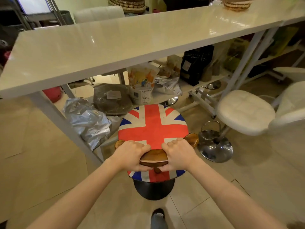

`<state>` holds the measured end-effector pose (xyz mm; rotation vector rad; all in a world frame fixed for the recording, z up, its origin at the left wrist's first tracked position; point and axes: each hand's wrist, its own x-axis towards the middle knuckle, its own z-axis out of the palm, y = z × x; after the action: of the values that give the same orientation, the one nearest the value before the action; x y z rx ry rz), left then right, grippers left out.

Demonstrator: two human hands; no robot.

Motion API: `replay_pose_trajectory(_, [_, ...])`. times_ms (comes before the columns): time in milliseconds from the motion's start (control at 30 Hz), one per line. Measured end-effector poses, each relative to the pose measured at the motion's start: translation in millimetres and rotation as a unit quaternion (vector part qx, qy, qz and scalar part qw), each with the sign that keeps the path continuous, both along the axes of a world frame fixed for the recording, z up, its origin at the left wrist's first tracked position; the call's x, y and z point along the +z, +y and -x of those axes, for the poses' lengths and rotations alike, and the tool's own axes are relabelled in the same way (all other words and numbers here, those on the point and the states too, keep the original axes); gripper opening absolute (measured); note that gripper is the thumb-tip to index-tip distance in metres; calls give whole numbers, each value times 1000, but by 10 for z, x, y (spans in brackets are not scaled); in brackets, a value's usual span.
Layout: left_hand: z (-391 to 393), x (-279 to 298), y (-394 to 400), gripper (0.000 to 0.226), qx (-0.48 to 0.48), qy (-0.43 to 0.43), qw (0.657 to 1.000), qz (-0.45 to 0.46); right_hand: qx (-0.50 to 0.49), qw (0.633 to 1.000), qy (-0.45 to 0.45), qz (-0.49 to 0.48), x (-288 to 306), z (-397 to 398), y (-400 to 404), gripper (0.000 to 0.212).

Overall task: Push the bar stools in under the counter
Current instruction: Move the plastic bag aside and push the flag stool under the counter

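Note:
A bar stool with a Union Jack seat (152, 124) stands in front of the white counter (105, 47), its far edge just below the counter's front edge. Its low wooden backrest (154, 157) curves along the near side. My left hand (132, 155) and my right hand (178, 153) both grip that backrest, side by side. The stool's black round base (153, 190) rests on the tiled floor. A white padded bar stool (245, 111) with a chrome base (215, 147) stands to the right, partly under the counter.
Under the counter, a low shelf holds silver foil bags (87, 121), a dark packed bag (112, 98), a printed sack (142, 83) and a black bag (196, 63). White counter legs (54, 116) stand at left and right. Woven baskets (236, 4) sit on the counter. My shoe (158, 214) is below.

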<state>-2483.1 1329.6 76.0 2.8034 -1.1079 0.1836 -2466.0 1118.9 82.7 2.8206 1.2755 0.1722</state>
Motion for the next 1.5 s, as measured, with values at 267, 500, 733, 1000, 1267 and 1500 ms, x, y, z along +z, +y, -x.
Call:
replay_pose_trajectory(267, [-512,23,65,46,23,12,1000,-2,5,1000,11,23,25,-551,70,68])
replay_pose_trajectory(500, [-936,6,147,45,37,17,999,-2,13,999,20,28,76,-1014,141,69])
replay_pose_trajectory(733, [-1326,22,232,46,53,21,998,-7,19,999,28,36,106,-1426,248,67])
replay_pose_trajectory(1000, [-1622,23,303,46,61,17,998,-7,24,999,37,28,117,-1754,330,68])
replay_pose_trajectory(1267, [-1654,21,213,45,72,3,997,3,51,998,44,12,65,-1886,244,65])
replay_pose_trajectory(1500, [-1617,36,-20,43,106,-11,994,14,99,994,45,22,67,-2071,61,67])
